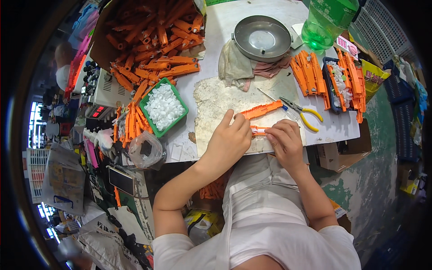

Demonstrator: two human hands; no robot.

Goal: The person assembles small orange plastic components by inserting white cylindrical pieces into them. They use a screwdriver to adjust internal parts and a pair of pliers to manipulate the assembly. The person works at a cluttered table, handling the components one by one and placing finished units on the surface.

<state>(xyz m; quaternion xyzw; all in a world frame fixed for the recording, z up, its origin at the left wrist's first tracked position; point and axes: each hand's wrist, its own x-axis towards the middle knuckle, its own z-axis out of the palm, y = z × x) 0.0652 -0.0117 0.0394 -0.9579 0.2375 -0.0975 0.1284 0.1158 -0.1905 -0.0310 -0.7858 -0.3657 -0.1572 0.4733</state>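
Near the table's front edge, both my hands are closed on an orange plastic part (258, 130) with a white piece showing in it. My left hand (231, 137) grips its left end, and the fingers hide much of that side. At the other end, my right hand (284, 138) pinches it between thumb and fingers. Just beyond lies a second orange plastic shell (263, 109), its left end close to my left fingertips. Pliers with yellow handles (312, 118) and a thin screwdriver (268, 95) lie to the right of that shell.
A green basket of small white parts (178, 118) stands left, below a carton (104, 42) spilling orange parts. Farther back are a metal pan (262, 38), a rag (235, 63) and a green bottle (324, 24). Orange shells (307, 74) and a dark bin (330, 96) occupy the right.
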